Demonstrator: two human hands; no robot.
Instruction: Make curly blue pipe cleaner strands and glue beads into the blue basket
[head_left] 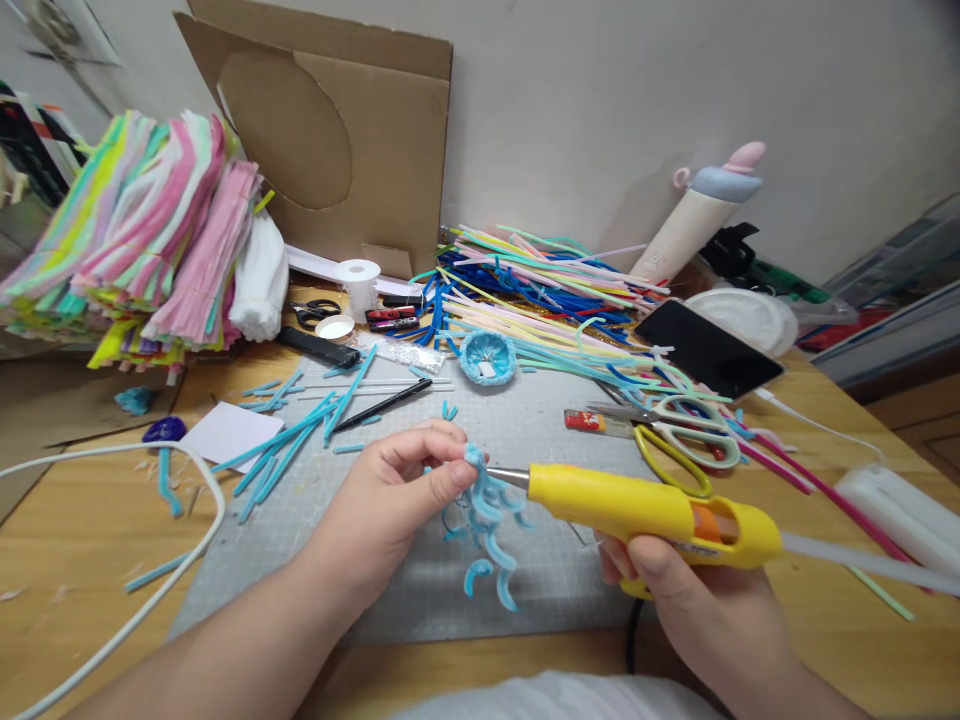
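My left hand point(397, 490) pinches the top of a small bundle of curled light-blue pipe cleaner pieces point(486, 530) above the grey cutting mat point(525, 420). In my right hand point(690, 600) I grip a yellow hot glue gun point(645, 510). Its metal nozzle touches the top of the bundle right beside my left thumb and forefinger. A clear glue stick pokes out of the gun's rear toward the right.
Cut blue pipe cleaner lengths point(292, 440), a black pen point(382, 405) and a round blue woven piece point(487, 357) lie on the mat. Scissors point(675, 430), a phone point(705, 345), a heap of coloured pipe cleaners point(540, 290), stacked bundles point(150, 230) and cardboard point(352, 130) surround it. A white cable point(150, 600) loops at left.
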